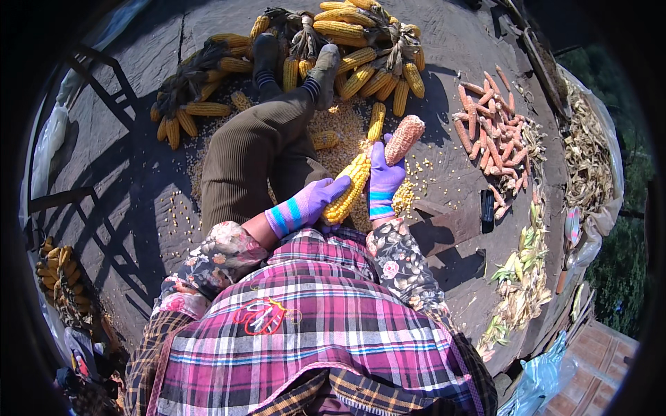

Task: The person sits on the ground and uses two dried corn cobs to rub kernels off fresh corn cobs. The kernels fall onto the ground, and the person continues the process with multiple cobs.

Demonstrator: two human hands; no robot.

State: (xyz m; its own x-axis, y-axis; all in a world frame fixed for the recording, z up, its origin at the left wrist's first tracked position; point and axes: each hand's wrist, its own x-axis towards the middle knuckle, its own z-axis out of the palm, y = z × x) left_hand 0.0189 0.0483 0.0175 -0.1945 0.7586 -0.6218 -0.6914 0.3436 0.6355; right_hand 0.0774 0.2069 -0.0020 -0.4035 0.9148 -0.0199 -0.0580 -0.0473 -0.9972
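My left hand [312,200], in a purple knit glove with blue cuff bands, grips a yellow ear of corn [348,190] tilted over my lap. In the matching glove, my right hand [386,174] holds a bare pinkish corncob [405,139] that points up and away. Its fingers also meet the far end of the yellow ear. Just beyond that hand stands another yellow ear [376,121], whose lower end is partly hidden. Loose corn kernels [338,127] cover the ground between and around my legs, and one partly stripped ear [325,139] rests on them.
Tied bundles of corn ears [359,47] lie around my feet, with a further bundle [62,275] at far left. Stripped cobs [494,130] are heaped at right, near a dark box [487,210]. Husks [520,270] line the right side, beside a husk-filled sack [588,156].
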